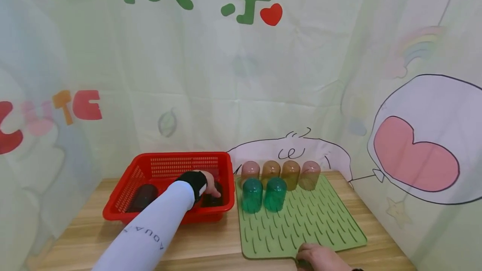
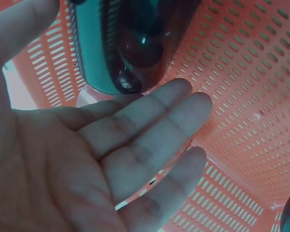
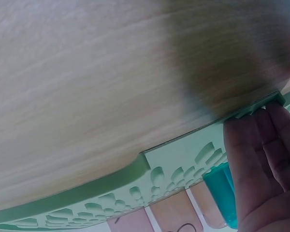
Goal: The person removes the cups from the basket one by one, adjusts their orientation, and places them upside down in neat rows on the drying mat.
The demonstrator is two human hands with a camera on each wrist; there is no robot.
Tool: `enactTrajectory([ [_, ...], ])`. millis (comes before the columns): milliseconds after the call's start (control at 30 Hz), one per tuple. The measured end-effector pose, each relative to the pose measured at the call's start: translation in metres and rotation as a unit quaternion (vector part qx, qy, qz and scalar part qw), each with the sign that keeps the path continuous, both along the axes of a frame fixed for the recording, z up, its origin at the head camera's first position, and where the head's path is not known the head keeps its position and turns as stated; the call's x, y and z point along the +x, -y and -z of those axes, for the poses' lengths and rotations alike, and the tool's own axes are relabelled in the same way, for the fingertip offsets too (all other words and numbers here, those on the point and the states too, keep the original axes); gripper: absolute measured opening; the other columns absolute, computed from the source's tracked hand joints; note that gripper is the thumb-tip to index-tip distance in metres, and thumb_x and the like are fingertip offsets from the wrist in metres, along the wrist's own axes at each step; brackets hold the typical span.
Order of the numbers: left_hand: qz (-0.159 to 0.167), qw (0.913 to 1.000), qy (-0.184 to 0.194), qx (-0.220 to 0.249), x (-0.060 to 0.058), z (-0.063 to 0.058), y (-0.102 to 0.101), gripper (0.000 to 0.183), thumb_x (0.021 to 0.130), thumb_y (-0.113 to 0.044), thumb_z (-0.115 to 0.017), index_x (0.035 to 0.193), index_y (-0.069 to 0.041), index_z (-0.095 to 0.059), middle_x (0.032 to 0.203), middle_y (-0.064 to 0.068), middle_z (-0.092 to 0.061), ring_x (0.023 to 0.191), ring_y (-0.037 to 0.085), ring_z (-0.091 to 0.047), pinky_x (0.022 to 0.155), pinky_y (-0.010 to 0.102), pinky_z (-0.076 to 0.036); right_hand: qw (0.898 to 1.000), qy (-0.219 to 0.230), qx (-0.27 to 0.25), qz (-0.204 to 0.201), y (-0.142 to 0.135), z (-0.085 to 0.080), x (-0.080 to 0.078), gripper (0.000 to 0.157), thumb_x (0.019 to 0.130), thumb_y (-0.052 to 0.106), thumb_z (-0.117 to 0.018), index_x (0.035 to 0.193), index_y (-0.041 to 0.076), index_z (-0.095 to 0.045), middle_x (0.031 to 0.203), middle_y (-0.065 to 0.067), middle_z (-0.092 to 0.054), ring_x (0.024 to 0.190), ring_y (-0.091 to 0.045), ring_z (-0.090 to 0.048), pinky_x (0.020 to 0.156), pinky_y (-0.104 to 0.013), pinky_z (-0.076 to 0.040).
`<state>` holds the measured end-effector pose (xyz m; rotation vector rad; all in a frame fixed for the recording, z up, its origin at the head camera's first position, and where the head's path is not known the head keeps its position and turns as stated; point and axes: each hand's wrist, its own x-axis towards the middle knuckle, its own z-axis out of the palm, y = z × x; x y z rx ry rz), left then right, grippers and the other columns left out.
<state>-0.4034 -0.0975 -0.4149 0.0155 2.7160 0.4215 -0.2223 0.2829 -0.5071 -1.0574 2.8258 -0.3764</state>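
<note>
Inside the red plastic basket my left hand has its fingers extended beside a dark, shiny tumbler. In the left wrist view the fingers lie nearly straight, with the thumb spread apart; the tumbler is just beyond them, and whether they touch it I cannot tell. Another dark tumbler lies at the basket's left side. My right hand rests at the front edge of the green drying mat. Its fairly straight fingertips touch the mat's tab in the right wrist view.
Two green tumblers stand upside down at the mat's left. Behind them is a row of several pink and amber tumblers, also inverted. The wooden table meets a printed curtain at the back and sides.
</note>
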Motion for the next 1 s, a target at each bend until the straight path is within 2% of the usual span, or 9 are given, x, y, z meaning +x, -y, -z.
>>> enactTrajectory([
  [100,-0.027,0.9993,0.008,0.024,-0.005,0.004,0.003,0.029,0.072,-0.039,-0.091,0.091,-0.021,-0.077,0.101,0.005,-0.068,0.094,0.027,-0.058,0.089,0.047,-0.054,1.0,0.0,-0.005,0.004,0.001,-0.001,0.0,0.015,0.092,0.026,-0.074,0.1,0.014,-0.075,0.096,0.013,-0.063,0.085,0.005,-0.056,0.069,-0.021,-0.053],
  [267,-0.071,0.9952,0.02,0.064,-0.013,0.012,0.009,0.033,0.066,-0.029,-0.096,0.09,-0.017,-0.076,0.099,0.009,-0.068,0.091,0.03,-0.06,0.078,0.046,-0.058,1.0,-0.017,-0.018,-0.006,0.0,0.0,-0.001,0.012,0.093,0.025,-0.074,0.098,0.015,-0.074,0.095,0.014,-0.063,0.085,0.006,-0.057,0.068,-0.02,-0.052],
  [300,-0.071,0.995,0.022,0.067,-0.013,0.012,0.01,0.033,0.066,-0.027,-0.096,0.09,-0.018,-0.076,0.099,0.009,-0.067,0.091,0.03,-0.06,0.077,0.046,-0.058,1.0,-0.019,-0.02,-0.007,0.0,0.001,-0.001,0.012,0.093,0.025,-0.074,0.098,0.015,-0.074,0.095,0.014,-0.063,0.085,0.006,-0.056,0.067,-0.019,-0.052],
  [367,-0.049,0.9971,0.019,0.056,-0.01,0.009,0.011,0.03,0.066,-0.026,-0.095,0.088,-0.018,-0.076,0.097,0.008,-0.068,0.089,0.029,-0.059,0.076,0.045,-0.057,1.0,-0.019,-0.023,-0.007,0.0,0.001,-0.001,0.012,0.093,0.026,-0.074,0.098,0.015,-0.074,0.095,0.014,-0.063,0.084,0.006,-0.056,0.067,-0.019,-0.052],
  [467,-0.02,0.9986,0.016,0.046,0.004,-0.003,0.012,0.024,0.068,-0.023,-0.094,0.085,-0.019,-0.077,0.095,0.007,-0.068,0.089,0.029,-0.059,0.078,0.044,-0.056,0.999,-0.022,-0.024,-0.007,-0.001,0.001,0.0,0.012,0.093,0.026,-0.074,0.098,0.015,-0.074,0.095,0.014,-0.063,0.084,0.006,-0.057,0.067,-0.019,-0.052],
  [567,-0.011,0.9987,0.012,0.048,0.019,-0.018,0.012,0.022,0.068,-0.019,-0.093,0.085,-0.019,-0.079,0.095,0.007,-0.069,0.089,0.029,-0.059,0.08,0.044,-0.057,0.999,-0.017,-0.026,-0.005,-0.001,0.001,0.0,0.012,0.094,0.026,-0.073,0.098,0.015,-0.074,0.095,0.015,-0.063,0.084,0.006,-0.056,0.067,-0.019,-0.052],
  [733,0.012,0.9992,0.001,0.038,0.032,-0.03,0.01,0.019,0.069,-0.016,-0.092,0.083,-0.017,-0.08,0.092,0.008,-0.069,0.087,0.029,-0.059,0.078,0.045,-0.057,1.0,-0.004,-0.03,0.008,-0.001,-0.001,0.001,0.011,0.094,0.026,-0.072,0.097,0.016,-0.074,0.094,0.017,-0.061,0.084,0.007,-0.055,0.067,-0.02,-0.052],
  [867,0.017,0.9996,0.006,0.023,0.026,-0.025,0.009,0.018,0.067,-0.016,-0.093,0.079,-0.017,-0.08,0.088,0.006,-0.069,0.086,0.028,-0.06,0.073,0.042,-0.056,0.999,0.003,-0.032,0.013,-0.001,-0.001,0.002,0.011,0.094,0.027,-0.072,0.097,0.017,-0.074,0.095,0.017,-0.062,0.084,0.006,-0.056,0.068,-0.02,-0.052],
  [1000,-0.001,0.9994,0.017,0.029,0.027,-0.026,0.009,0.02,0.065,-0.014,-0.094,0.08,-0.017,-0.08,0.091,0.007,-0.07,0.087,0.029,-0.06,0.074,0.043,-0.058,0.999,0.009,-0.03,0.013,-0.001,-0.003,0.002,0.013,0.094,0.028,-0.072,0.099,0.016,-0.075,0.096,0.015,-0.062,0.085,0.006,-0.056,0.069,-0.021,-0.052],
])
